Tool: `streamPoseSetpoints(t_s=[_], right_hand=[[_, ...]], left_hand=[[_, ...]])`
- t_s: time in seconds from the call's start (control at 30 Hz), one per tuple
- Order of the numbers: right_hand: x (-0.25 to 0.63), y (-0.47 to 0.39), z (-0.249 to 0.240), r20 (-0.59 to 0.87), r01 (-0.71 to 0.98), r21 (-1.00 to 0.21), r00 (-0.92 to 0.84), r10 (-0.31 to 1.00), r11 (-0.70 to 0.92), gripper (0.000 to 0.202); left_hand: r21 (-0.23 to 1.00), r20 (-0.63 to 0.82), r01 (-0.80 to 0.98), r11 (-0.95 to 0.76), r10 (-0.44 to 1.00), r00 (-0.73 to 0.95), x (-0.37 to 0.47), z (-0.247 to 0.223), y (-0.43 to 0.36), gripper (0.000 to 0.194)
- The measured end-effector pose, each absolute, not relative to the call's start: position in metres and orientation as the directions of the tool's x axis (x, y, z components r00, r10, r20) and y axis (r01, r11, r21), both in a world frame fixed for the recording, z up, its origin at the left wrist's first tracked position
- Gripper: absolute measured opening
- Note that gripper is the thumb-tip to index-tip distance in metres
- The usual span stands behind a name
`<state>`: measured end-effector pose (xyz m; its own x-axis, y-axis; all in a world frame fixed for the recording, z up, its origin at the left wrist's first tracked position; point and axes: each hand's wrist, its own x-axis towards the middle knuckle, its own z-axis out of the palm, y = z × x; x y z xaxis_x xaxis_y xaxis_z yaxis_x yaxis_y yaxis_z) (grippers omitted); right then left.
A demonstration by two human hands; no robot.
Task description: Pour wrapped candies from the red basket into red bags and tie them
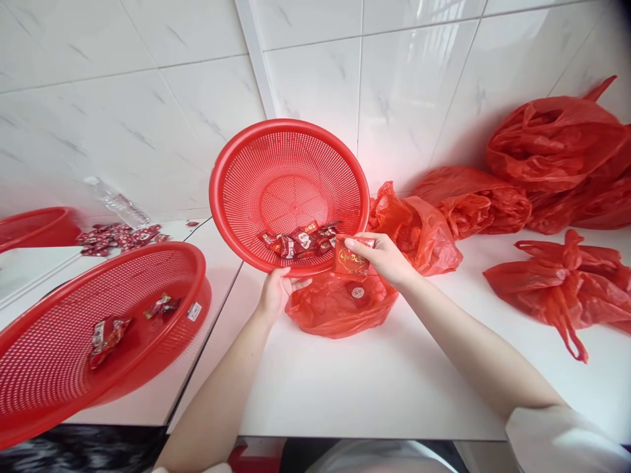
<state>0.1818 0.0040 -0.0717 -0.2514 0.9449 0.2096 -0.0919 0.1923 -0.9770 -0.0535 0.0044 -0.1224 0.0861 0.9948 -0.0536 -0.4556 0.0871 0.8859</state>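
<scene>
A red perforated plastic basket [290, 141] is tipped toward me, with several small red wrapped packets [303, 240] gathered at its lower side. My left hand [277, 293] grips the basket's near rim, thumb on the edge and other fingers partly underneath. Between the thumb and fingers of my right hand [387, 257] is a flat red packet [351, 257] with gold print, at the basket's lower right rim. Directly below lies a red plastic bag [330, 320]; a piece with a round white label [357, 293] shows in it.
At left stands a larger red basket [200, 276] holding a few packets. Behind it are a heap of small wrapped pieces [118, 239] and a clear plastic bottle [118, 200]. Tied red bags [566, 282] and bunched ones [473, 197] line the right side, against the tiled wall [315, 79].
</scene>
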Motion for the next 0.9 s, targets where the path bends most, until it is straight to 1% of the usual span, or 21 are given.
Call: streamPoseSetpoints(t_s=[0.1, 0.27, 0.4, 0.5, 0.6, 0.67, 0.77, 0.9], right_hand=[[0.1821, 0.0030, -0.0718, 0.229, -0.050, -0.973, -0.260, 0.938, 0.224, 0.035], [0.1844, 0.0044, -0.0702, 0.261, -0.050, -0.965, -0.238, 0.935, 0.257, 0.037], [0.1843, 0.0029, -0.0695, 0.207, -0.041, -0.978, -0.308, 0.929, 0.204, 0.035], [0.1814, 0.0020, -0.0724, 0.210, 0.056, -0.970, -0.298, 0.931, 0.237, 0.038], [0.1784, 0.0028, -0.0757, 0.282, 0.174, -0.928, -0.247, 0.927, 0.329, 0.040], [0.1773, 0.0038, -0.0771, 0.322, 0.225, -0.902, -0.219, 0.921, 0.369, 0.038], [0.1771, 0.0047, -0.0782, 0.329, 0.279, -0.885, -0.191, 0.925, 0.372, 0.035], [0.1777, 0.0036, -0.0783, 0.350, 0.357, -0.844, -0.197, 0.916, 0.400, 0.040]], left_hand=[[0.884, -0.050, -0.459, 0.085, 0.995, 0.089, -0.0535, -0.1228, 0.0047, 0.023], [0.888, -0.042, -0.454, 0.079, 0.995, 0.091, -0.0533, -0.1228, 0.0046, 0.024], [0.890, -0.039, -0.451, 0.073, 0.996, 0.083, -0.0531, -0.1229, 0.0044, 0.025], [0.889, -0.042, -0.452, 0.074, 0.996, 0.080, -0.0535, -0.1230, 0.0047, 0.027], [0.891, -0.045, -0.447, 0.082, 0.995, 0.092, -0.0541, -0.1233, 0.0051, 0.028], [0.893, -0.045, -0.442, 0.082, 0.995, 0.093, -0.0542, -0.1236, 0.0053, 0.028], [0.897, -0.040, -0.436, 0.073, 0.996, 0.084, -0.0541, -0.1244, 0.0050, 0.027], [0.896, -0.030, -0.439, 0.067, 0.996, 0.089, -0.0540, -0.1250, 0.0045, 0.023]])
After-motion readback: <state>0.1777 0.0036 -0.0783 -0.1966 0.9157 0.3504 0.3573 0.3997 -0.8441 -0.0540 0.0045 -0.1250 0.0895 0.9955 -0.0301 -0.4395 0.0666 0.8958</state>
